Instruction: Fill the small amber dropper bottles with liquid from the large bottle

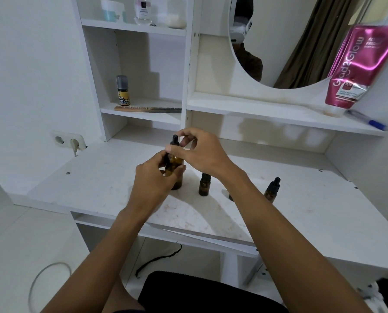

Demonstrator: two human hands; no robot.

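My left hand (153, 177) is wrapped around the body of an amber dropper bottle (173, 163) over the white desk. My right hand (202, 152) pinches the bottle's black dropper cap (174, 141) from the right. Below my left hand a dark amber base (177, 182) rests on the desk; I cannot tell whether it is the same bottle or a larger one behind. A small amber bottle (204, 185) stands just right of it. Another small amber bottle with a black dropper (271, 189) stands further right, beyond my right forearm.
The white desk (312, 211) has a shelf unit at the back holding a comb (148, 108), a small can (123, 90) and jars. A pink tube (357, 68) and a pen (367, 120) sit on the right shelf under a mirror (290, 37). A wall socket (69, 141) is at the left.
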